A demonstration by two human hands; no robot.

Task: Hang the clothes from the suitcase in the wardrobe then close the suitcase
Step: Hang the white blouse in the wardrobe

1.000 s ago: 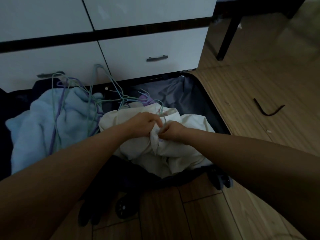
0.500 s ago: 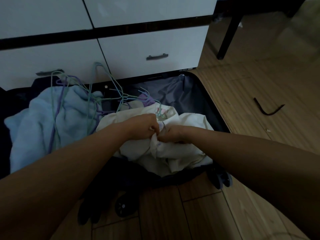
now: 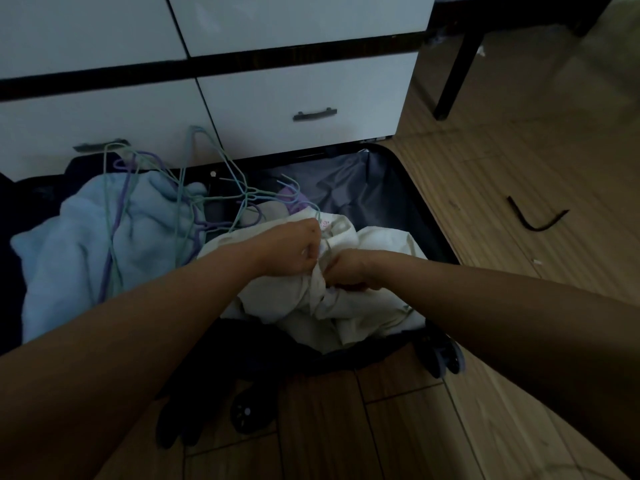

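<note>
We're on the hangering step: cream garment sits in the open suitcase, at the end nearest the wheels. Left hand and right hand are both bunched tight on its cloth near the collar, a thin hanger wire between them. Hanger tangle and light blue garment lie further left in the suitcase. Next, we reckon: seat the hanger in the neck, then lift it clear without snagging the tangle
</note>
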